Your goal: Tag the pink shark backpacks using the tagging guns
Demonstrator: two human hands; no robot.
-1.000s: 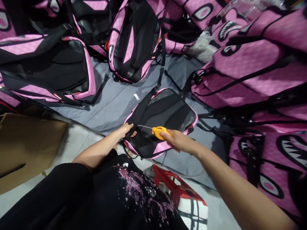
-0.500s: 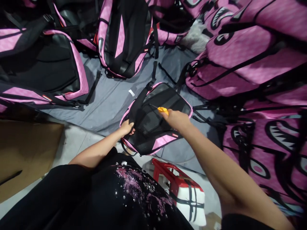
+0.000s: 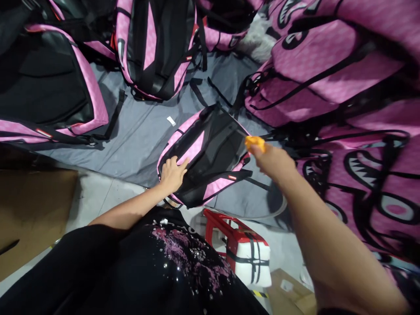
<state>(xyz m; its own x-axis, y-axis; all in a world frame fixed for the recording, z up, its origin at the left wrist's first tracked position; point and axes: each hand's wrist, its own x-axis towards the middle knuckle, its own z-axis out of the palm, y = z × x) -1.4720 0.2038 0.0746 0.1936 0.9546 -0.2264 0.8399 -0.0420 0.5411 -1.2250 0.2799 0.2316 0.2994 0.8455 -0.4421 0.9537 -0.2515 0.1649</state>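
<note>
A black and pink backpack [image 3: 216, 148] lies on the grey cloth in front of me, straps side up. My left hand [image 3: 173, 175] rests on its near left part, fingers spread over a black strap with a pink panel. My right hand [image 3: 274, 161] is closed around a small orange-yellow tool [image 3: 255, 143] at the backpack's right edge. A thin metal shaft seems to reach from the tool up and left along the top right edge of the bag.
More pink and black backpacks [image 3: 311, 70] are heaped at the right, and others lie along the top and left. A cardboard box [image 3: 36, 210] stands at lower left. A red stool [image 3: 238, 232] with a white padded part stands below the cloth.
My left hand has let go of the strap edge and now lies spread on top. My right hand with the tool has moved right, and the bag's left strap now shows its pink panel.
</note>
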